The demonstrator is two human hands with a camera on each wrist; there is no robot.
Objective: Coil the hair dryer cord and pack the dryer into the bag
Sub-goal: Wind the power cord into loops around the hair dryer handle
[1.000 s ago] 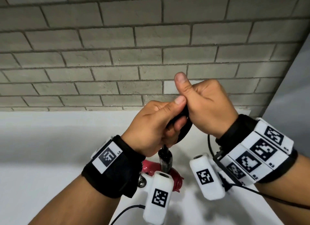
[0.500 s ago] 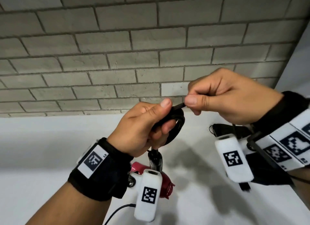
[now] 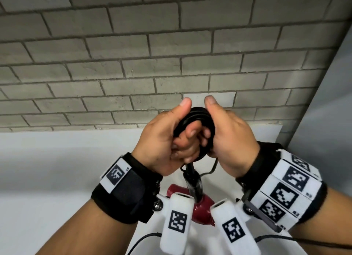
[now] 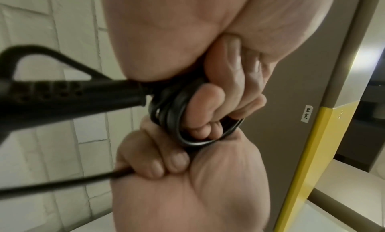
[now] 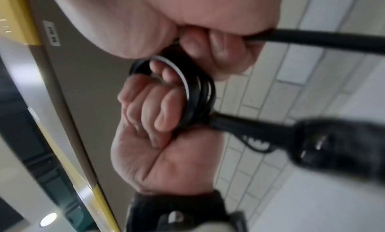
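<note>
Two hands [image 3: 162, 140] [image 3: 232, 138], one cord coil [image 3: 198, 115], one red dryer [image 3: 200, 207].

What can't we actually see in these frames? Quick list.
- Bag: in no view.
- Hair dryer: head view, mostly hidden behind the wrist cameras; only red parts show. Its handle is blurred in both wrist views.
- Plug end: loose cord runs out of frame in both wrist views.
- Coil: loop count unclear, left hand and right hand cover it.

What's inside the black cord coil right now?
Left hand fingers pass through the black cord coil, with the right hand on its other side. Their tips are hidden.
</note>
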